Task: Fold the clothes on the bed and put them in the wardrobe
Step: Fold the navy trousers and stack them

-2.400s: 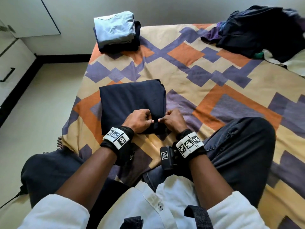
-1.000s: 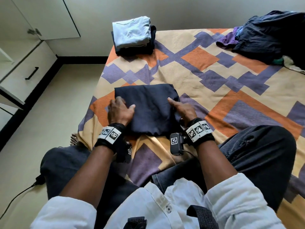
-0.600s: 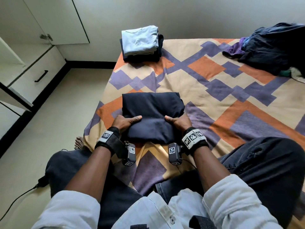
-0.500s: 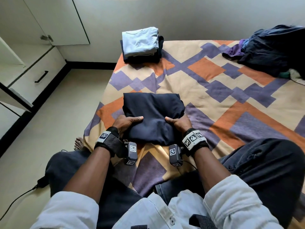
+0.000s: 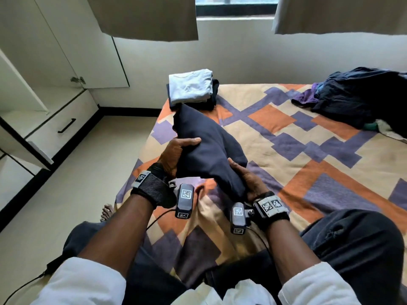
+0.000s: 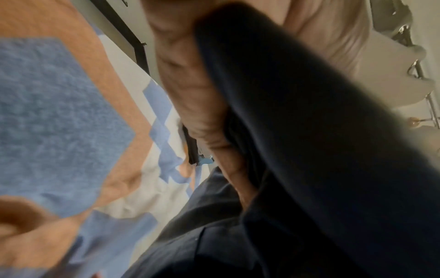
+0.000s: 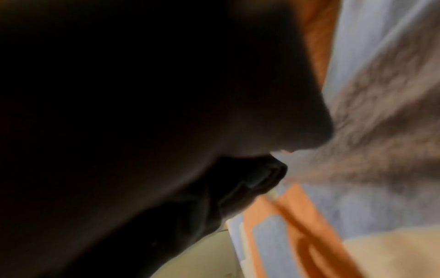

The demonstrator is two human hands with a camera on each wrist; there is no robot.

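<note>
Folded navy garment (image 5: 207,148) is a thick, smooth bundle, dark and plain, tilted with its far end up toward the folded stack. It's lifted off the patterned bedspread (image 5: 308,155), above the near left part of the bed.

Hard to read: I can't tell what kind of garment it is. The right wrist view is nearly all dark blurred cloth; only a strip of bedspread shows at right. The left wrist view is blurred too, with cloth (image 6: 297,131) against the fingers (image 6: 195,105). The underside of the bundle is hidden from the head view.

My left hand (image 5: 174,155) grips the bundle's left edge, thumb on top, fingers wrapped under. My right hand (image 5: 246,179) grips the near right corner, thumb over the cloth, fingers hidden below. The bundle sits between both hands.

Farther out: folded stack (image 5: 191,89), light blue on top of dark, at the far left corner of the bed. Heap of unfolded dark clothes (image 5: 361,100) at far right. Wardrobe (image 5: 44,91) stands open at left, drawer with black handle.
</note>
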